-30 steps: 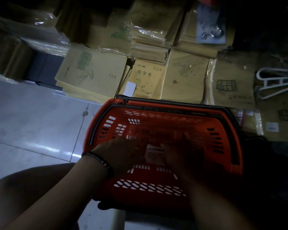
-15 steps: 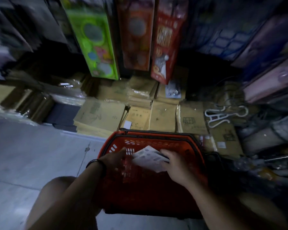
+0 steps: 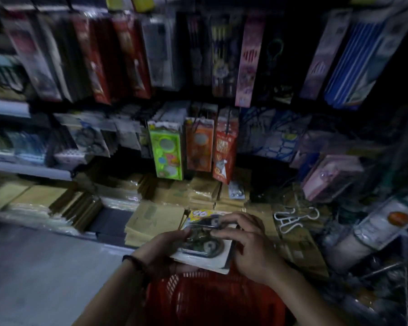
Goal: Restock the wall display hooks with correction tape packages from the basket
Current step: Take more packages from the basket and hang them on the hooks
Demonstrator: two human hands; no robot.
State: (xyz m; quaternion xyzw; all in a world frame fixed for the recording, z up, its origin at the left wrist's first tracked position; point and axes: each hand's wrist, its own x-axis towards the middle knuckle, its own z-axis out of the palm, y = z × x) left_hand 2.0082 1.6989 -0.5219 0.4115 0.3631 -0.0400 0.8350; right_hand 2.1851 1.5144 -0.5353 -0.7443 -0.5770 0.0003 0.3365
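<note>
The display [image 3: 222, 55] fills the upper view with rows of hanging packs, dim and blurred; I cannot make out the hooks themselves or tell which one is free. The floor [image 3: 33, 267] lies bare to the left. The basket [image 3: 212, 300] sits low in the middle, right under the hands. Notebooks [image 3: 156, 222] are stacked on the low shelf between basket and display.

The left hand [image 3: 165, 252] grips the left edge of a small stack of tape packs [image 3: 205, 248], fingers curled round it. The right hand [image 3: 250, 245] curls over the stack's top and right side. The stack is held just above the basket's far rim.

The step looks like carrying the packs up to a hook. It would go best to keep the stack in the left hand, pinch off one pack with the right, find its hang hole, and slide it straight on.

Open room is left and upward. The right side is crowded with leaning goods and white hangers [image 3: 295, 220], and the green pack [image 3: 166, 156] and its neighbours hang low enough to be knocked.
</note>
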